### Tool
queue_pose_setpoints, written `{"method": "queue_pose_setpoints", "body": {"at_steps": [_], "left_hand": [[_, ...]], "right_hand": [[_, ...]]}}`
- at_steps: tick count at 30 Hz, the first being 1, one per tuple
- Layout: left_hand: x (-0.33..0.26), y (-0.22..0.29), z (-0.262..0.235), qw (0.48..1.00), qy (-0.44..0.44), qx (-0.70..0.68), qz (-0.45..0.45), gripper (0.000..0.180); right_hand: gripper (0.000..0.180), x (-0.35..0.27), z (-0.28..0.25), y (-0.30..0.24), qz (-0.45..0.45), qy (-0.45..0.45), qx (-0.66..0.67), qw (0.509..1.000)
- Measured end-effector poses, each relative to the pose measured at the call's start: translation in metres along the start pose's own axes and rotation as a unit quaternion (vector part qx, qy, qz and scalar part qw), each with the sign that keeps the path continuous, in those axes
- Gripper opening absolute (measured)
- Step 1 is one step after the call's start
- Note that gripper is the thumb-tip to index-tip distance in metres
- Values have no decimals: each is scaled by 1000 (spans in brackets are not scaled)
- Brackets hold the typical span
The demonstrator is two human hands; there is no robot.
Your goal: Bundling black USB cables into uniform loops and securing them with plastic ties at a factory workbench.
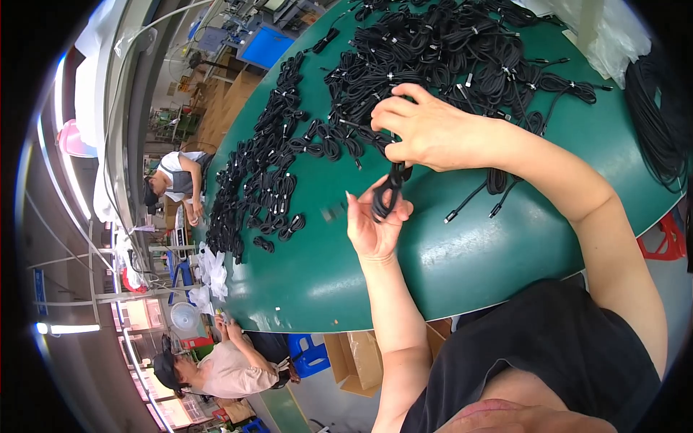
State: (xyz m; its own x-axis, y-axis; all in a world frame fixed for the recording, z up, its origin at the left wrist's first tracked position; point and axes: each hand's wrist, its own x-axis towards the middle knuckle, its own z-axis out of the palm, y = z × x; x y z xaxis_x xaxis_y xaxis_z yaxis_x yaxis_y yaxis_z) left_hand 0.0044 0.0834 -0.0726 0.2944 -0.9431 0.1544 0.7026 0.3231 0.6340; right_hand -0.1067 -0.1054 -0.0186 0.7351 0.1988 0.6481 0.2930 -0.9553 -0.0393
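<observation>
A coiled black cable (385, 204) hangs in front of me above the green table. The fingers of my left hand (375, 238) close around its lower loops, palm up. Just above, my right hand (437, 133) is bent over the top of the same coil, with thumb and fingers pinching it; the exact grip is partly hidden. A blurred cable end (333, 212) sticks out left of my left hand. Behind my right hand lies a large heap of black cables (390, 50), many bundled into coils with metal plugs.
Smaller cable bundles (271, 180) spread along the table's left side. The green tabletop (476, 252) curves toward me. A long black coil (653, 115) and clear plastic bags (617, 43) lie at the right. Two people sit at the left. A cardboard box (343, 364) stands below the edge.
</observation>
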Motion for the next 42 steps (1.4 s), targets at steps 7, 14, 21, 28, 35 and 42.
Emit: {"method": "queue_pose_setpoints", "body": {"at_steps": [7, 14, 21, 28, 35, 42], "left_hand": [[6, -12, 20, 983, 84, 115, 117, 50], [5, -5, 5, 966, 147, 140, 159, 34], [6, -24, 7, 968, 119, 162, 153, 24], [8, -18, 15, 953, 189, 143, 190, 28], [10, -20, 16, 960, 170, 159, 157, 30], [7, -23, 5, 967, 123, 184, 126, 28]], "right_hand": [[18, -1, 7, -13, 11, -3, -18, 1000], [13, 2, 12, -26, 22, -47, 29, 998], [13, -2, 24, -35, 97, 1, 73, 993], [15, 1, 13, -36, 147, -86, 82, 982], [17, 0, 11, -38, 170, -73, 114, 976], [18, 4, 11, -41, 187, -85, 178, 962]]}}
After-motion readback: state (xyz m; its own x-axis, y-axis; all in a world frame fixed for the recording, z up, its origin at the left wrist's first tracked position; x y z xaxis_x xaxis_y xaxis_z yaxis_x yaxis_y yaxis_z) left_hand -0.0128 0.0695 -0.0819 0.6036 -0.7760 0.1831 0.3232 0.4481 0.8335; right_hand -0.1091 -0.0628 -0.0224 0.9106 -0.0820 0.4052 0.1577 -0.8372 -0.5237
